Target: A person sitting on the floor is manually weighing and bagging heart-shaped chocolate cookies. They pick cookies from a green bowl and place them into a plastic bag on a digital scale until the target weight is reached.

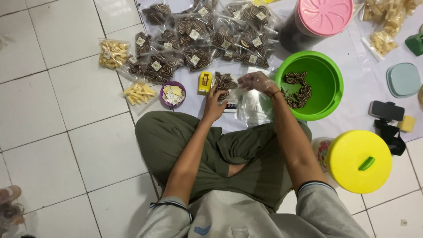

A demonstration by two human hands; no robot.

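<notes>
A person sat cross-legged on the white tiled floor point(66, 145), and both hands met over a clear plastic bag of swirled brown biscuits point(225, 83) that lay just left of the green bucket point(328, 70). The left hand point(213, 105) was closed on the lower left edge of that bag, fingers curled around the plastic. The right hand point(257, 81), wearing a thin clear glove, pinched the bag's right side with narrowed fingers, between the bag and the bucket's rim. A loose stack of empty clear bags point(254, 108) lay under the right wrist, touching the bucket's left wall. Inside the bucket a few swirled biscuits point(299, 90) sat against its left side. A small yellow tape dispenser point(204, 82) stood just left of the held bag, and farther left of the bucket was a purple dish of small square labels point(172, 94). Beyond the bucket, up and to its left, a pile of filled, labelled biscuit bags point(207, 37) spread over the pale sheet point(357, 105). Two bags of pale stick snacks point(128, 72) lay well left of the bucket on the tiles. A dark jar with a pink lid point(324, 15) stood just above the bucket, and a yellow-lidded tub point(359, 161) sat below and right of it
</notes>
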